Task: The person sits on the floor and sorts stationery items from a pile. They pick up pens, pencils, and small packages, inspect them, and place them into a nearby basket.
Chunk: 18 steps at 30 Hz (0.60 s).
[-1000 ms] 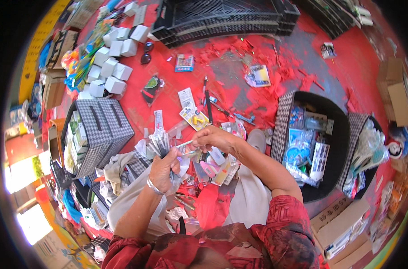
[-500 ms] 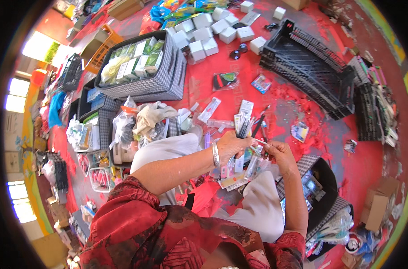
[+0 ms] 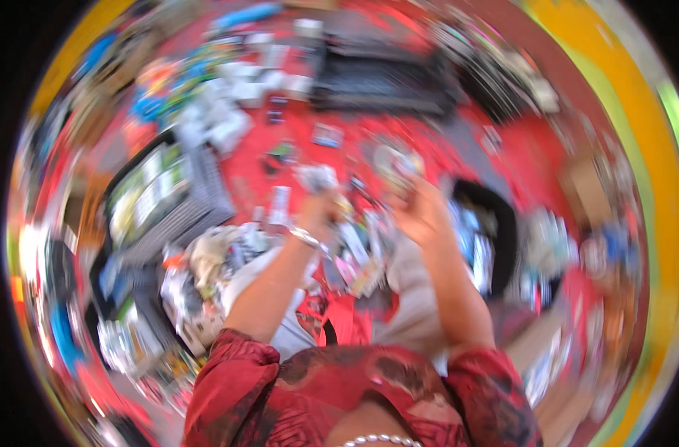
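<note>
Motion smears the whole picture. My left hand [image 3: 324,212], with a silver bracelet at the wrist, is closed round a bundle of slim pieces [image 3: 317,177] whose pale ends stick up past the fingers. To its right, my right hand [image 3: 423,214] is raised, its fingertips at a small whitish and yellowish packet [image 3: 398,160]. Blur hides whether the fingers grip that packet or only overlap it. Between my knees lies a pile of flat packets and cards [image 3: 358,249], below and between the two hands.
Ahead stand a black plastic crate [image 3: 388,86] and small white boxes [image 3: 246,93]. At left is a woven basket [image 3: 213,179] of packaged goods, with a bag of cloth [image 3: 205,272] nearer me. A black-rimmed bin [image 3: 507,223] stands by my right knee. A cardboard box [image 3: 587,190] lies farther right.
My view has swung to the right. The hands, formerly together at the bundle, have moved apart; my right hand has left the bundle. The left hand keeps hold of it.
</note>
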Each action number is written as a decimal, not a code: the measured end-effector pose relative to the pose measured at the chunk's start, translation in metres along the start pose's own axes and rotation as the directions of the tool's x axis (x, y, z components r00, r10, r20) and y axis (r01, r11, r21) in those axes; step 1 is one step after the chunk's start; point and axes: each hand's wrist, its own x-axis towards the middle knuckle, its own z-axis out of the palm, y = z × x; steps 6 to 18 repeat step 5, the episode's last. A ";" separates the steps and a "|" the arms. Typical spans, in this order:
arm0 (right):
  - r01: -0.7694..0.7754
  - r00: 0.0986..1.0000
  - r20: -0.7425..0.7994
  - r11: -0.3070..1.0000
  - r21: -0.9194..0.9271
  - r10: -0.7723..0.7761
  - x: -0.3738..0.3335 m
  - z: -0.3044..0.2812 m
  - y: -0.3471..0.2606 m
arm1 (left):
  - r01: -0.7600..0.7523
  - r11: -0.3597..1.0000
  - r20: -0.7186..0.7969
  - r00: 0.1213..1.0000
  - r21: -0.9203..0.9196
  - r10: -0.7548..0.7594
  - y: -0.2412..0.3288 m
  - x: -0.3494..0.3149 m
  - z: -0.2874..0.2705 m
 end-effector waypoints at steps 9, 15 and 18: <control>-0.080 0.995 0.089 0.904 0.420 0.047 0.019 -0.019 0.050 | 0.178 0.982 0.113 0.979 -0.064 -0.171 0.015 0.017 -0.007; -0.080 0.995 0.089 0.904 0.420 0.047 0.019 -0.019 0.050 | 0.178 0.982 0.113 0.979 -0.064 -0.171 0.015 0.017 -0.007; -0.080 0.995 0.089 0.904 0.420 0.047 0.019 -0.019 0.050 | 0.178 0.982 0.113 0.979 -0.064 -0.171 0.015 0.017 -0.007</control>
